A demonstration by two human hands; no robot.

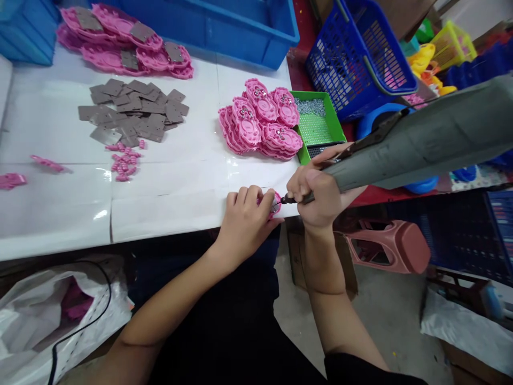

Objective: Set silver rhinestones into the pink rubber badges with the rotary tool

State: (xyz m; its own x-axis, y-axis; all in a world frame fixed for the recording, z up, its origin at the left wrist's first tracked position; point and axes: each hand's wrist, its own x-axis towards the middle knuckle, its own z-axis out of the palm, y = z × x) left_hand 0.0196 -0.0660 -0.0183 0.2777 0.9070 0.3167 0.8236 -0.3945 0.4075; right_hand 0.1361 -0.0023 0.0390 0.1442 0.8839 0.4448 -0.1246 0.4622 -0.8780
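Note:
At the table's front edge, my left hand (249, 216) holds down a pink plastic part (277, 198) with its fingers closed over it, hiding most of the piece. My right hand (318, 195) is wrapped around a powered screwdriver (417, 136) with a long grey-green body. Its dark bit (286, 200) points left and meets the pink part beside my left fingertips. Behind my hands, stacked pink plastic shells (260, 120) carry small shiny metal pieces. A green tray (335, 118) next to them contains many tiny metal pieces that look like screws.
Grey flat plates (140, 109) lie heaped on the white table (180, 187), with small pink pieces (125, 163) before them. More pink shells (124, 40) sit behind. A blue bin (240, 40) and blue basket (356, 69) stand at the back; a pink stool (401, 246) is right.

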